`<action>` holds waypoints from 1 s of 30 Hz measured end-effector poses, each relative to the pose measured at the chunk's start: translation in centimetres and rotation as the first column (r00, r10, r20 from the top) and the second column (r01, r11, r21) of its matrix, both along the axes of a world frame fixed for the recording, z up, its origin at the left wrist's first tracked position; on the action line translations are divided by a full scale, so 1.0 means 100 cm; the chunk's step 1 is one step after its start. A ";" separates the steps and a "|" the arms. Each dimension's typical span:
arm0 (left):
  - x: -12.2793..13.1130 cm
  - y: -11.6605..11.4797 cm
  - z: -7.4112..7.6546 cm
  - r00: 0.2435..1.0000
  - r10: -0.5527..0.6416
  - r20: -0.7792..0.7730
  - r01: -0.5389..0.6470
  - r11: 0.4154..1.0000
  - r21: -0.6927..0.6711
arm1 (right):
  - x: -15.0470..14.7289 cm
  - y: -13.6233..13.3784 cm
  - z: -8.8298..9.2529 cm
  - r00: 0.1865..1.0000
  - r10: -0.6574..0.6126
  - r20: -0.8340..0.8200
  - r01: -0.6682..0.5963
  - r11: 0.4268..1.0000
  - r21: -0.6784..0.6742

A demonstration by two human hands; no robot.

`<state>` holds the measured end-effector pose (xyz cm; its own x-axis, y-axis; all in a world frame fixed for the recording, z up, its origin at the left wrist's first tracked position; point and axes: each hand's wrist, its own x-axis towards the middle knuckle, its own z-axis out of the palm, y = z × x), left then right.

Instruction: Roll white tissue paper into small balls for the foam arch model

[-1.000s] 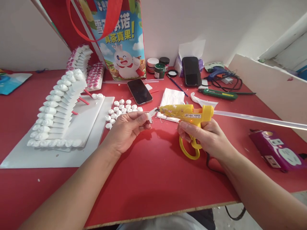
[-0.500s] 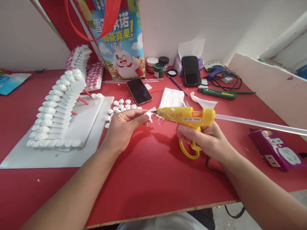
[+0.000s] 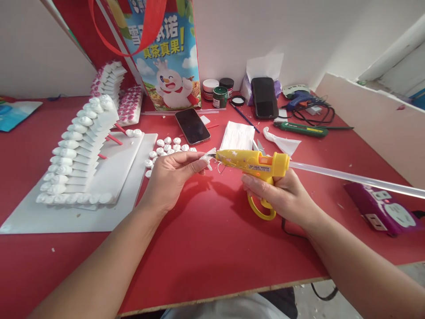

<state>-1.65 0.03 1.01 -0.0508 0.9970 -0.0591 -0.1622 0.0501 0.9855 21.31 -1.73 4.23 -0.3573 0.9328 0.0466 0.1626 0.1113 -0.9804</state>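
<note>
Between the thumb and fingers of my left hand is a small white paper rosette, its loose strip end pointing right. My right hand grips a yellow hot glue gun, whose metal nozzle meets the loose paper end. A long clear glue stick sticks out of the gun's back. Several finished white rosettes lie behind my left hand. Left of them stands a curved stepped white model edged with rosettes, on white boards.
Behind lie a phone, a stack of white paper strips, scissors, paint jars and a green-handled tool. A tall printed bag stands at the back. A purple power box sits at right.
The glue gun has moved slightly left, its nozzle now reaching over the loose paper end. My left hand has stayed almost still with the rosette.
</note>
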 end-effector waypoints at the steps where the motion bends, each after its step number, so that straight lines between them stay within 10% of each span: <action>1: 0.000 0.000 0.000 1.000 0.004 0.004 -0.004 1.000 -0.002 | 0.000 0.000 0.000 1.000 -0.001 -0.009 0.001 1.000 0.005; 30: 0.001 0.000 0.002 0.999 0.034 0.002 -0.034 0.999 0.001 | 0.000 0.000 -0.003 0.999 0.012 0.035 -0.010 0.999 -0.045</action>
